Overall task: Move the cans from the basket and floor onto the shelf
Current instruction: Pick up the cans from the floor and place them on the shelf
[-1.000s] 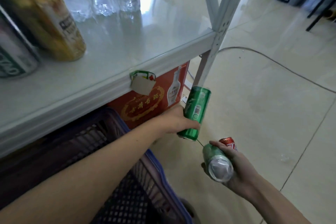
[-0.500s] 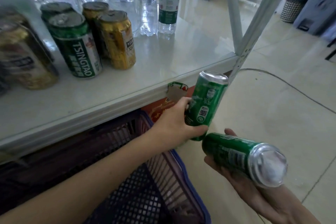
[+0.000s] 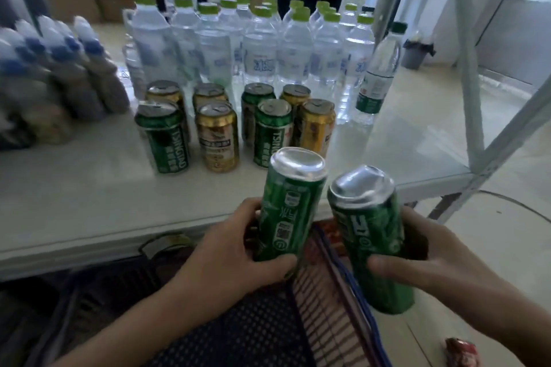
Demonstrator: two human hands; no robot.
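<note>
My left hand (image 3: 229,253) grips a tall slim green can (image 3: 290,205), held upright just above the front edge of the white shelf (image 3: 89,197). My right hand (image 3: 429,259) holds a second tall green can (image 3: 369,235), tilted slightly left, beside the first. Both cans hang over the dark basket with a blue rim (image 3: 334,301) below the shelf. Several green and gold cans (image 3: 217,137) stand in rows on the shelf behind. A red can (image 3: 462,351) lies on the floor at the bottom right.
Many water bottles with green caps (image 3: 259,48) fill the back of the shelf, and blue-capped bottles (image 3: 59,74) stand at the left. White shelf posts (image 3: 468,68) rise at the right. A cable (image 3: 518,205) crosses the tiled floor.
Both hands have lifted their green cans from below the shelf edge up to shelf height. The right can has turned from lying sideways to nearly upright. My view has tilted up toward the shelf.
</note>
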